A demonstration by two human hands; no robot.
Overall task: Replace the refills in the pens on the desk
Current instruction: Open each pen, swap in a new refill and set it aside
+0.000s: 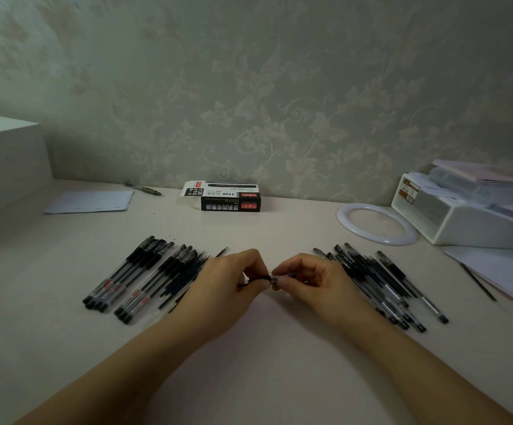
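Both hands on one pen, mid-desk

Your left hand (229,280) and right hand (305,279) each pinch an end of the gel pen (267,279), held between the two rows of pens (144,276) on the desk (264,363). Twist unevenly and the small tip may slip, rolling among the right-hand pile (380,283).

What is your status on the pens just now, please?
Left hand and right hand both pinching one pen between them. Pen rows either side, box behind. Nothing in the way.
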